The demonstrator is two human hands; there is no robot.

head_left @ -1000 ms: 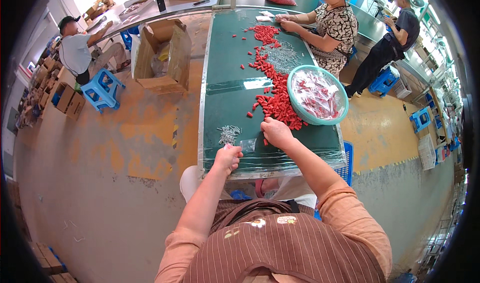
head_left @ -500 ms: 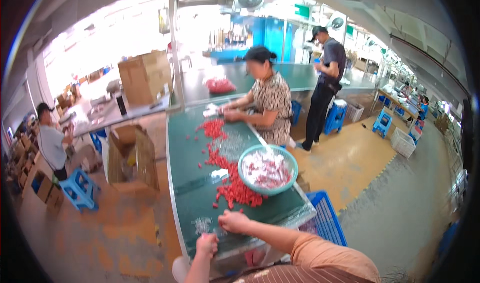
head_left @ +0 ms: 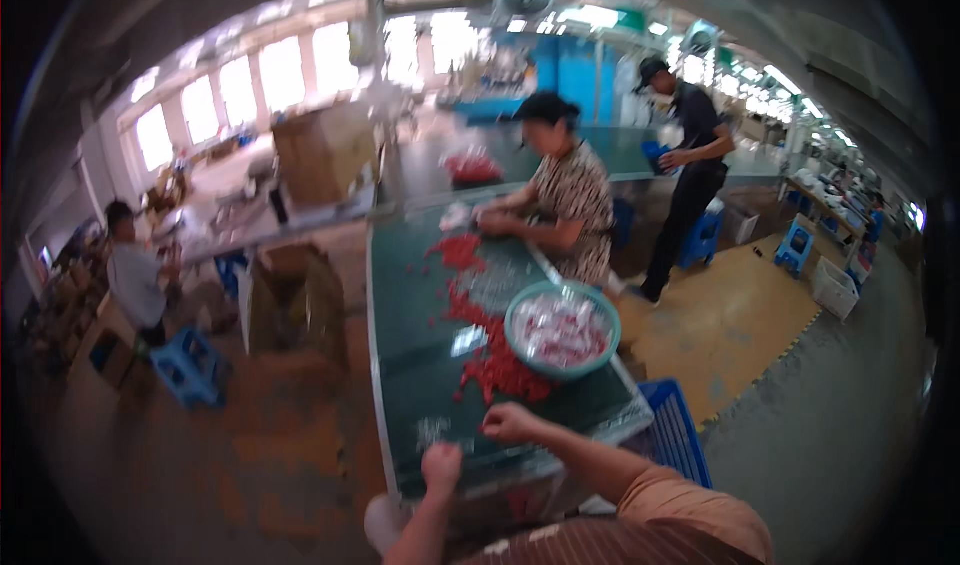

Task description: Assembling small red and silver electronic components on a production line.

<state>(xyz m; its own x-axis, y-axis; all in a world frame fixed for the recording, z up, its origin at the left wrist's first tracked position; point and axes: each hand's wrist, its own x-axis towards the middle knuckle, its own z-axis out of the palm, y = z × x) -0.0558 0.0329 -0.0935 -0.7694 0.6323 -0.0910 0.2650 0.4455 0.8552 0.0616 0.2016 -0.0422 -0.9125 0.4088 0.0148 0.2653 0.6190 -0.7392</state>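
Over the near end of the green table, my left hand is closed, and what its fingers hold, if anything, cannot be made out. My right hand is also closed, a little farther and to the right, with a small red piece at its fingertips. Just beyond it lies a heap of small red pieces, which trails away toward the far side. A teal bowl full of clear-wrapped red and white items stands right of the heap. Small clear pieces lie scattered near my left hand.
A co-worker sits at the table's right side, hands over a white bundle. Another person stands behind. Below the table's right edge is a blue crate. A cardboard box and blue stool stand left.
The whole view has shifted, so the scene sits farther right in the picture, and it looks darker. Both my hands stay closed near the same spot. The standing person's blue object is lower.
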